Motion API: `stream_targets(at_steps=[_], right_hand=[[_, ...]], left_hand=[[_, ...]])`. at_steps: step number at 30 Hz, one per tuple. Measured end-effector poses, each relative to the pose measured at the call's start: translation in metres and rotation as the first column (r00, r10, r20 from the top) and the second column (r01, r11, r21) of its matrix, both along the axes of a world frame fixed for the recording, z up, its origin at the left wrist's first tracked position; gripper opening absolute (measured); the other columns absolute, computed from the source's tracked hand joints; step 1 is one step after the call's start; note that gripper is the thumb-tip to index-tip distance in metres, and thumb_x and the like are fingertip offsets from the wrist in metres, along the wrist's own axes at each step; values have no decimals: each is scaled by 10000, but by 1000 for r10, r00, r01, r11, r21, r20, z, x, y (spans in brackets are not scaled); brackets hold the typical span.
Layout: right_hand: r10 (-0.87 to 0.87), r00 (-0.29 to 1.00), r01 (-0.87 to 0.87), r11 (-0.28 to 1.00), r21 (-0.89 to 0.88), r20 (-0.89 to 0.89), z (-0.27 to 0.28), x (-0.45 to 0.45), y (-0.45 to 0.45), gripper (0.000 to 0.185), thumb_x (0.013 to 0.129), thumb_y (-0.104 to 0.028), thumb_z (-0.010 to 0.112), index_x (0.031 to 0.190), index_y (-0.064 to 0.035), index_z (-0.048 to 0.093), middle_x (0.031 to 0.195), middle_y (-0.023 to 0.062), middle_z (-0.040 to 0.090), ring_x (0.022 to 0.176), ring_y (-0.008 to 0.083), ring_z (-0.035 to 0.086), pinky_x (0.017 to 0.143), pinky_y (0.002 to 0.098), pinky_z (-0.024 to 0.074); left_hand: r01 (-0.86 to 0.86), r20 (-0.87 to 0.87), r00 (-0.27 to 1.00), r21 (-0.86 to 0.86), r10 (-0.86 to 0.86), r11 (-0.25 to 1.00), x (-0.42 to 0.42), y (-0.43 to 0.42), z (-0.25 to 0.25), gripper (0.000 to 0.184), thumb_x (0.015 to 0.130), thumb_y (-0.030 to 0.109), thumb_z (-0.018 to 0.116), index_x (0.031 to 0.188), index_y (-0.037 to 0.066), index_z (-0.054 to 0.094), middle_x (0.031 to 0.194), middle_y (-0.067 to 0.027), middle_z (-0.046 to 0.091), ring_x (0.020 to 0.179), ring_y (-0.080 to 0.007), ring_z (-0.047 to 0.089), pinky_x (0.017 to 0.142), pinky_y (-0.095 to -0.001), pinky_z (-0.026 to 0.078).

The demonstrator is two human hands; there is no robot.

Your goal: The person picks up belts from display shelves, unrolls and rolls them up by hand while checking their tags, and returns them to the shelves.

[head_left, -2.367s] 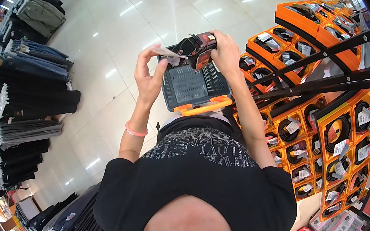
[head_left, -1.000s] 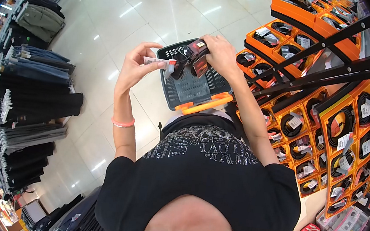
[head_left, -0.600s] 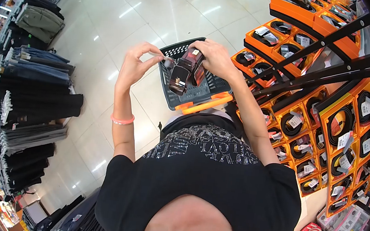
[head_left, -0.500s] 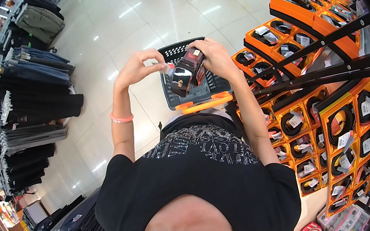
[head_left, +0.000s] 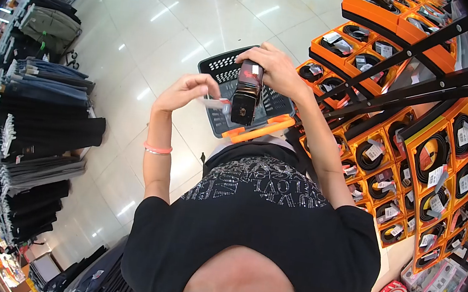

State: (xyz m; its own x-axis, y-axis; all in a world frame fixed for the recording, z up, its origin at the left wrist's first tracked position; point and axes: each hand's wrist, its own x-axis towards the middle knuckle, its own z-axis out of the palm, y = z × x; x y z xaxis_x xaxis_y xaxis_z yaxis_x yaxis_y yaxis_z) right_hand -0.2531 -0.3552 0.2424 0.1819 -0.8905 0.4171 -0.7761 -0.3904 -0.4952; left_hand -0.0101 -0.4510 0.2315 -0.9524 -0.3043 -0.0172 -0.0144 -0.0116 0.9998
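My right hand (head_left: 274,70) grips a glossy, black, box-shaped item (head_left: 243,107) from its far right side, above the shopping basket (head_left: 218,63). Its upper part is dark reddish with a small pale label, and a small gold-coloured mark shows on the near end. I cannot make out its exact kind. My left hand (head_left: 187,91) is to the left of it, thumb and fingers closed on a pale tag (head_left: 213,103) with a bit of red at its right end, beside the item. The dark grey basket has an orange handle (head_left: 265,129) and sits right in front of my body.
On the right, a black-framed rack holds orange trays (head_left: 408,189) of coiled, tagged black belts (head_left: 430,159). Hanging trousers (head_left: 51,125) line the left side, with folded dark clothes (head_left: 109,276) at the lower left. Pale tiled floor (head_left: 141,49) lies between.
The black item has turned more upright and swung slightly right in my right hand. My left hand has moved a little right and down, its fingers bending over the tag.
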Motion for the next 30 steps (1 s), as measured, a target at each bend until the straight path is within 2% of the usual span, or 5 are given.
stream_targets(at_steps=[5, 10, 16, 23, 30], right_hand=[[83, 996, -83, 996, 14, 28, 8, 4, 2, 397, 669, 10, 660, 1039, -128, 618, 940, 12, 639, 862, 237, 540, 771, 331, 463], [181, 982, -178, 982, -58, 54, 14, 11, 0, 340, 696, -31, 657, 1016, -141, 623, 963, 24, 612, 875, 239, 526, 768, 344, 444], [202, 979, -201, 970, -135, -8, 34, 29, 9, 393, 673, -24, 666, 1027, -189, 631, 1115, 29, 526, 1050, 260, 500, 910, 396, 361], [142, 968, -178, 969, -169, -208, 34, 44, 15, 490, 628, -51, 678, 1077, -242, 630, 1387, 78, 374, 1271, 310, 348, 1083, 495, 223], [46, 974, -34, 998, -56, 220, 27, 28, 13, 489, 746, -84, 667, 1218, -120, 545, 1252, 133, 495, 1166, 322, 457, 1003, 425, 354]], left_hand=[[-419, -180, 907, -281, 382, 864, -20, 15, -1, 422, 803, 83, 658, 1185, 22, 490, 1127, -114, 566, 1009, -181, 559, 887, -328, 450], [-358, -169, 934, -450, 316, 818, -32, 16, 17, 742, 744, 40, 674, 1386, 58, 301, 1277, -147, 478, 1136, -241, 506, 985, -365, 393], [-98, -127, 989, -154, 78, 983, -47, 10, 19, 986, 636, -13, 705, 1459, 97, 173, 1315, -159, 448, 1234, -260, 441, 1032, -394, 352], [16, -16, 1000, -372, -23, 928, -50, 6, 10, 706, 663, -99, 511, 1341, 21, 356, 1118, -140, 548, 1089, -248, 533, 972, -353, 394], [-114, -136, 989, -530, 49, 840, -41, -2, 26, 438, 666, -133, 523, 1075, 19, 566, 943, -109, 641, 889, -249, 609, 814, -334, 466]])
